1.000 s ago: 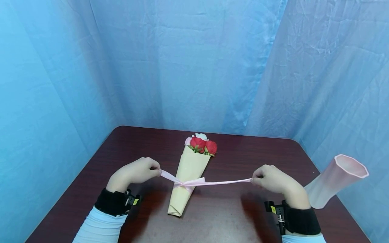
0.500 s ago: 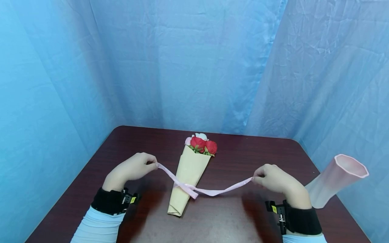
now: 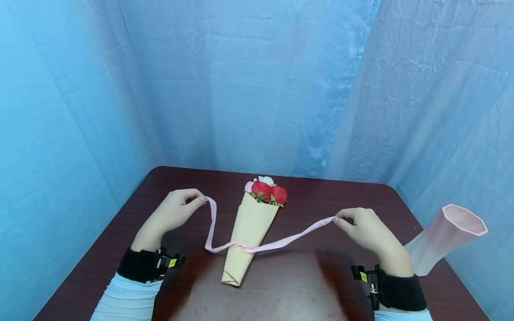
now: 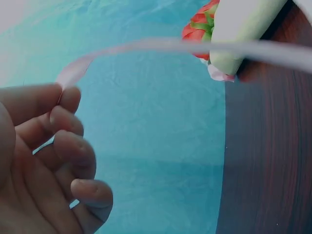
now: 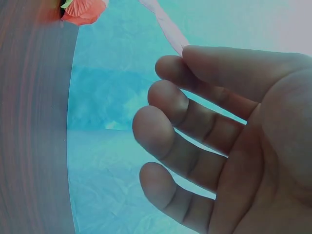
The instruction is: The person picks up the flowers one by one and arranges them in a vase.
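A bouquet (image 3: 253, 223) of red, white and pink roses, wrapped in cream paper, lies on the dark wooden table with its flowers toward the far edge. Around its lower half runs a pink ribbon (image 3: 281, 243), crossed once on the front of the paper. My left hand (image 3: 174, 211) pinches one ribbon end between thumb and forefinger, raised left of the bouquet; that strand hangs in a slack curve. On the right, my right hand (image 3: 363, 227) pinches the other end, and its strand slopes up in a gentle sag. Both wrist views show the ribbon (image 4: 146, 45) leaving the fingertips.
A pink-and-white vase (image 3: 441, 240) leans at the table's right side, just beyond my right wrist. Blue curtains (image 3: 257, 89) hang behind and beside the table (image 3: 313, 285). Each wrist wears a black strap with a small camera.
The left hand has risen and moved slightly left; the right hand has risen a little. The ribbon's bow-like loop has come apart, leaving a single crossing and slack strands.
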Demonstrator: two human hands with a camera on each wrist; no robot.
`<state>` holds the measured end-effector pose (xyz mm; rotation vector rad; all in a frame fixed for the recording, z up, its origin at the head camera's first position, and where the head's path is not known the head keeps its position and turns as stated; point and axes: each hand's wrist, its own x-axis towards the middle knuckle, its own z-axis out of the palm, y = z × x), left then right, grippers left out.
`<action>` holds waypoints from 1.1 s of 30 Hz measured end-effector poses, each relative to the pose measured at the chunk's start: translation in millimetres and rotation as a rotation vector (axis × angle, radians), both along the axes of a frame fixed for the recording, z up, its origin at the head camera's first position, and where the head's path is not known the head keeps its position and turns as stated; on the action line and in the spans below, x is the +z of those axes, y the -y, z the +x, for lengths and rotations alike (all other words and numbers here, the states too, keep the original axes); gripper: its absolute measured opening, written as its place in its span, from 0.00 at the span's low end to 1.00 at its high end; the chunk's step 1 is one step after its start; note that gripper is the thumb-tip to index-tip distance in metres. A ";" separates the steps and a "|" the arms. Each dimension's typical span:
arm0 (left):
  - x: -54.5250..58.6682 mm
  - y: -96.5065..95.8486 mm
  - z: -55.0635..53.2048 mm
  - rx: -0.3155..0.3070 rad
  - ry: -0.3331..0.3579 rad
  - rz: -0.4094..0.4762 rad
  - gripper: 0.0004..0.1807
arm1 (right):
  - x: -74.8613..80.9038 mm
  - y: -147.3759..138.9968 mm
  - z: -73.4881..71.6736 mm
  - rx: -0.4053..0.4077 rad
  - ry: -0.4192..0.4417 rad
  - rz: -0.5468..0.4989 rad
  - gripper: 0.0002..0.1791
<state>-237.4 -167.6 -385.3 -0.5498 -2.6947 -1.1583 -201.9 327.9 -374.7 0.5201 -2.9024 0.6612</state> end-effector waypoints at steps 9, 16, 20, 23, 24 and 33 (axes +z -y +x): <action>-4.5 21.5 -8.1 0.099 0.015 0.027 0.14 | 0.8 -6.2 -1.0 -0.027 0.022 0.022 0.07; -10.7 37.9 -11.5 0.113 0.067 -0.022 0.15 | -3.4 -14.2 -0.9 -0.101 0.077 0.067 0.08; -13.4 43.9 -13.6 0.124 0.087 -0.037 0.14 | -6.1 -20.2 -1.6 -0.132 0.105 0.090 0.09; -14.3 48.4 -14.1 0.132 0.106 -0.042 0.13 | -8.4 -24.1 -3.1 -0.156 0.123 0.104 0.10; -14.5 49.9 -14.1 0.137 0.112 -0.045 0.13 | -9.2 -25.4 -3.8 -0.163 0.129 0.107 0.10; -25.1 67.2 -14.7 0.153 0.191 -0.084 0.16 | -17.0 -35.5 -8.3 -0.229 0.201 0.118 0.12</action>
